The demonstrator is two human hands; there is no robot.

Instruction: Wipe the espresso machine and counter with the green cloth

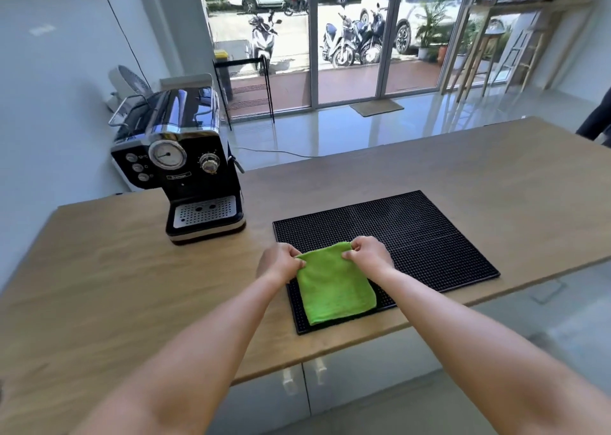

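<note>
**Cloth in both hands, machine off to the left**

A bright room with glass doors onto a parking area; in front of them runs a long wooden tabletop (463, 183). A black ridged mat (413, 233) lies on it, and the green cloth (334, 286) rests folded on the mat's near-left corner. The left hand (279, 262) pinches the cloth's far-left corner, and the right hand (367, 254) pinches its far-right corner, fingers closed on the fabric at both points. The cloth's far edge looks slightly raised between them.

The espresso machine (185, 167) stands on the tabletop to the left of the mat and farther from the person, well apart from the cloth, its drip tray facing the camera. The left hand is the nearer to it. Wiping has probably not begun; carrying the cloth to the machine calls for a move leftward and away.
</note>
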